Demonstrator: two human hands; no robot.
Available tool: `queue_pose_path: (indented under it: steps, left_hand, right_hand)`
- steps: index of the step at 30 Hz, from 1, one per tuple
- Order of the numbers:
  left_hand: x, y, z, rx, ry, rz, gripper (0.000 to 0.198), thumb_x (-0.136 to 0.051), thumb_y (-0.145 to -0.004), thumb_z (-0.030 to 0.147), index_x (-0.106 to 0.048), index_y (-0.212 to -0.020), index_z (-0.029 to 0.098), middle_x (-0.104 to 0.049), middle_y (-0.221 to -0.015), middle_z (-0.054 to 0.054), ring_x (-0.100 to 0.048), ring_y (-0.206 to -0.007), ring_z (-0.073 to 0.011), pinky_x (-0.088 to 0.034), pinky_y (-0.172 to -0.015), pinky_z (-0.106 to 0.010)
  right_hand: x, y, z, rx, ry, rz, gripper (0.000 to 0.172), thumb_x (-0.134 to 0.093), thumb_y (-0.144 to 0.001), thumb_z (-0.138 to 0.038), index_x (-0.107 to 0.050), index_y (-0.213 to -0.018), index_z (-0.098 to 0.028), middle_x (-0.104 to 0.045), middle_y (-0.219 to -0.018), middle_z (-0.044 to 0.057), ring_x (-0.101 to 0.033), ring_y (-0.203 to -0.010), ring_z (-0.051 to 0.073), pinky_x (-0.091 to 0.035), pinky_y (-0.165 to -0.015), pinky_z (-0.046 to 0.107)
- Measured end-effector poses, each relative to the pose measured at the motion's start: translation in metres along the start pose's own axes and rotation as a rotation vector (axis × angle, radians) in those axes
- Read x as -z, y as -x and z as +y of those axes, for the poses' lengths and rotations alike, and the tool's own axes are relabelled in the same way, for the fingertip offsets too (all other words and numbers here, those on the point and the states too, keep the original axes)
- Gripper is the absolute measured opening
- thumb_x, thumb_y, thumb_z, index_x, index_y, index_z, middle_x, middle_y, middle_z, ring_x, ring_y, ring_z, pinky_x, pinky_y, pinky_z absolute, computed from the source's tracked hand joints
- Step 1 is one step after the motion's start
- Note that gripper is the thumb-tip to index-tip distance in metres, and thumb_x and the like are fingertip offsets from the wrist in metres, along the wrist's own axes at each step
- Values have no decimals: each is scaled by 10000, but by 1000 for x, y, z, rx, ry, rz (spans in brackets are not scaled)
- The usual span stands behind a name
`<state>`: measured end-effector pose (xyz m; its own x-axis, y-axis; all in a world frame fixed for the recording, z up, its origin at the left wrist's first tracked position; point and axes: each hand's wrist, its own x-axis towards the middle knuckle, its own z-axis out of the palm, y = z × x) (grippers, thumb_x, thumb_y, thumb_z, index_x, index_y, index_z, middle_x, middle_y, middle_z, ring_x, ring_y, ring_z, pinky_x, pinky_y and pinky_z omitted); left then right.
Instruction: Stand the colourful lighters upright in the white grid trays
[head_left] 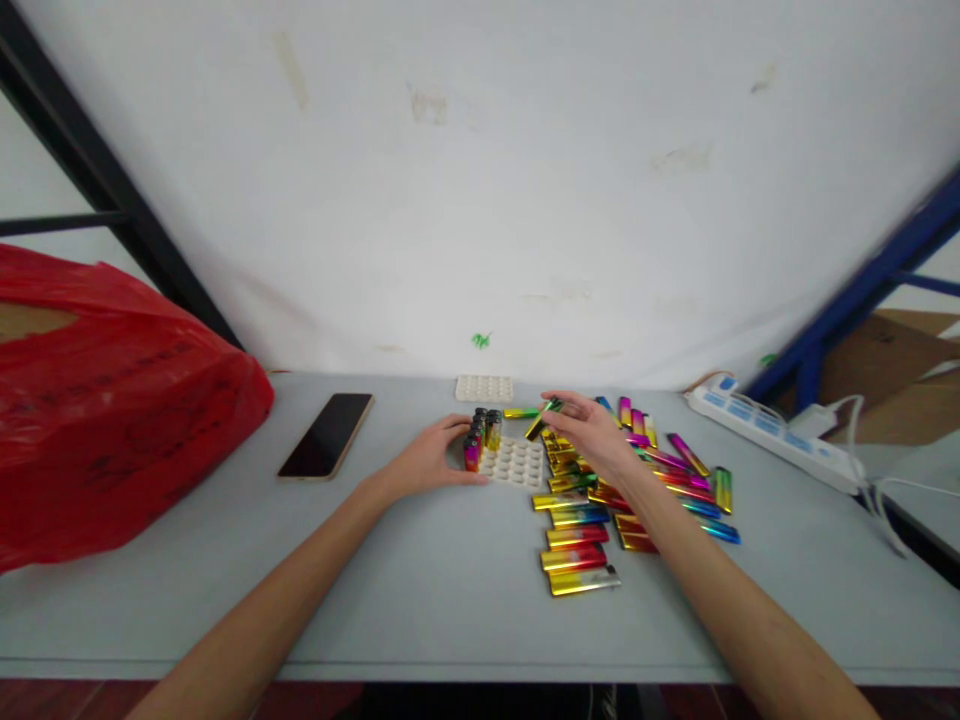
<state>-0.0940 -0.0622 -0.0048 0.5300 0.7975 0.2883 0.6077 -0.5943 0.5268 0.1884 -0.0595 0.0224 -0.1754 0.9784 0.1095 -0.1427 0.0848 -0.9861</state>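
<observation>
My right hand [589, 430] pinches a green and gold lighter [543, 418], tilted, above the right back of a white tray with rows of round holes [517, 462]. Curved around the tray's left end is my left hand [435, 458], its thumb along the front edge and its fingers at the back, steadying it. Several shiny lighters [474, 445] stand upright in the holes at that end. To the right, beneath and beside my right hand, lies a spread of metallic lighters [576, 537] in gold, red, pink, blue and green; my forearm hides some.
A second white holed tray [484, 388] lies against the wall. On the left are a dark-screened phone [327, 436] and a large red plastic bag [127, 410]. A white power strip [776, 432] with cables runs along the right side, near a blue post [808, 375] and cardboard [885, 370].
</observation>
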Motion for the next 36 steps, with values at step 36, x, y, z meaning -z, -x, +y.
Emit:
queue_pose_path:
  steps: [36]
  left_hand:
    - [0,0,2,-12,38,4,755,-861,-659,555,-634,-1285,199,-613,-1354,-117,-580,-1252,-316,-430,-1128,-430]
  right_hand:
    - [-47,24,9,355,779,-58,338,-427,-1015,-464,-562,-839,-209,-557,-687,-12,-530,-670,159,-385,-632,266]
